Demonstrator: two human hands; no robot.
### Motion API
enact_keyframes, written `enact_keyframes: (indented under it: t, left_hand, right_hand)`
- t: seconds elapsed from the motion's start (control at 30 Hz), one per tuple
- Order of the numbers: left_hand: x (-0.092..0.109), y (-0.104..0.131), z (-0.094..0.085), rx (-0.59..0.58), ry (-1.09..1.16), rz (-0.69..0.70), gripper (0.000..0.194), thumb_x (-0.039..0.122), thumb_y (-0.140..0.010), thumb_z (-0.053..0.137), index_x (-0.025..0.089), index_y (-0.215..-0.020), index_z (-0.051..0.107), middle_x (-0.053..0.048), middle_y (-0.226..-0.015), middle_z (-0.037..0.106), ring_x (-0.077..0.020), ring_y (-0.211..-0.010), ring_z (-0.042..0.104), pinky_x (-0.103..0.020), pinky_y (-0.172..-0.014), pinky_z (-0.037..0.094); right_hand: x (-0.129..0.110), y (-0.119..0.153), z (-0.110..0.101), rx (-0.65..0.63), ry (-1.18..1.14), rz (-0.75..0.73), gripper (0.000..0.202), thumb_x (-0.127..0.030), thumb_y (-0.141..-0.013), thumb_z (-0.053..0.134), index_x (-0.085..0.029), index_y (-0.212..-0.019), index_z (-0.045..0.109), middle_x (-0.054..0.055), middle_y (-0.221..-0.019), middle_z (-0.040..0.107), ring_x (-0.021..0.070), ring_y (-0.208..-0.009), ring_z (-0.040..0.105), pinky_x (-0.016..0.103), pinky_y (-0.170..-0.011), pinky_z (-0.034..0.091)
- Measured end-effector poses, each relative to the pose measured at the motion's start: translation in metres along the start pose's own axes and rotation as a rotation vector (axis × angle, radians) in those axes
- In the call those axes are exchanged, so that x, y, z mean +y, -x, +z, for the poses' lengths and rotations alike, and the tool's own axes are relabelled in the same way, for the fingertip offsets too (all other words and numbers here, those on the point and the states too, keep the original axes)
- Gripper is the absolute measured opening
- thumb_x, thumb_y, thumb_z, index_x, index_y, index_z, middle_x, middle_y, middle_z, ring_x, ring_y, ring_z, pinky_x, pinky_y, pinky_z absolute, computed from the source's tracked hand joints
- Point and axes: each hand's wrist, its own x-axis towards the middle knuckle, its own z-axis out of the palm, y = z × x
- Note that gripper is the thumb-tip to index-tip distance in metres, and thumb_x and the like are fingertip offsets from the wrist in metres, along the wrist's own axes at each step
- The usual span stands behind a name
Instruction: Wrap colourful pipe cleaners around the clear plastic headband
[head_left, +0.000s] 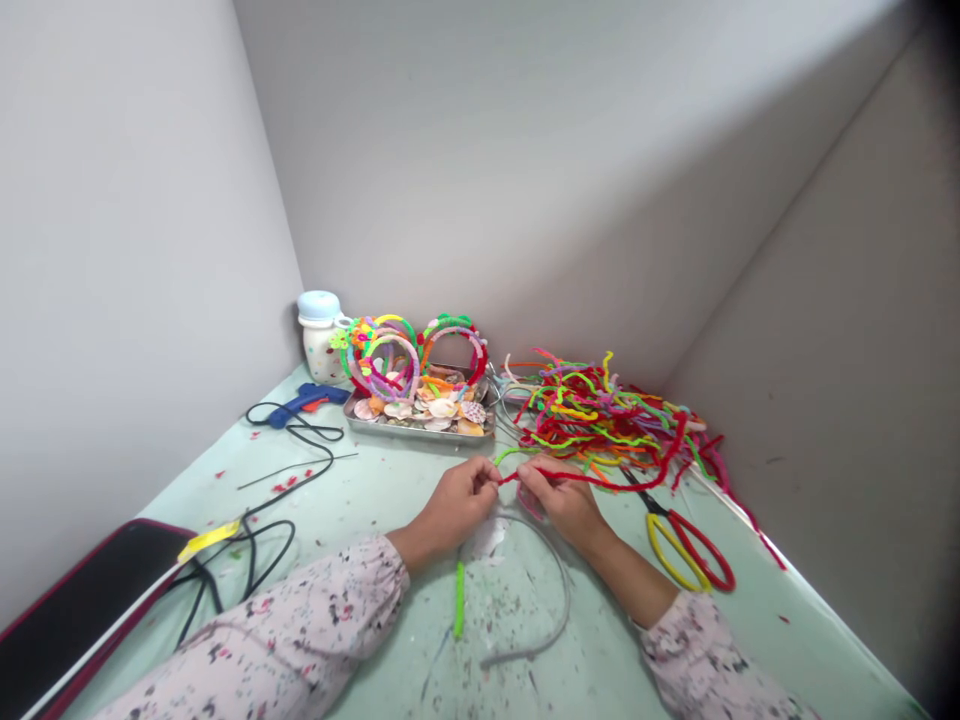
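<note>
A long red pipe cleaner (600,482) runs between my two hands, its free end curving up at the right. My left hand (466,500) is closed, pinching its left end. Beside it, my right hand (561,500) is closed on the same red strand. Below my hands a grey curved band (564,600) rests on the table, its upper part partly hidden by my hands. Light green strands show behind my fingers. A short bright green piece (459,600) hangs or lies below my left hand; which one I cannot tell.
A metal tray (420,432) holds shells and decorated headbands (394,368). Colourful pipe cleaners (600,410) are piled at the back right, near scissors (686,550). At the left are a blue glue gun (300,402), its black cable, a white jar (322,345) and a black object (90,590).
</note>
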Motion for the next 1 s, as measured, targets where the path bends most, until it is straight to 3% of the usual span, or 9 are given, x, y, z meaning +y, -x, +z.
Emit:
enact_keyframes:
  t: [1.0]
  left_hand:
    - [0.0023,0.0009,0.0006,0.021,-0.049,0.019,0.013,0.014,-0.072,0.044,0.016,-0.081,0.053,0.004,-0.06,0.049,-0.0103,-0.056,0.045,-0.021,-0.055,0.033]
  right_hand:
    - [-0.0006,0.0003,0.0017,0.04,-0.011,0.012,0.041,-0.038,-0.089,0.047,-0.019,-0.053,0.051,-0.001,-0.055,0.051,0.014,-0.059,0.048,0.026,-0.061,0.039]
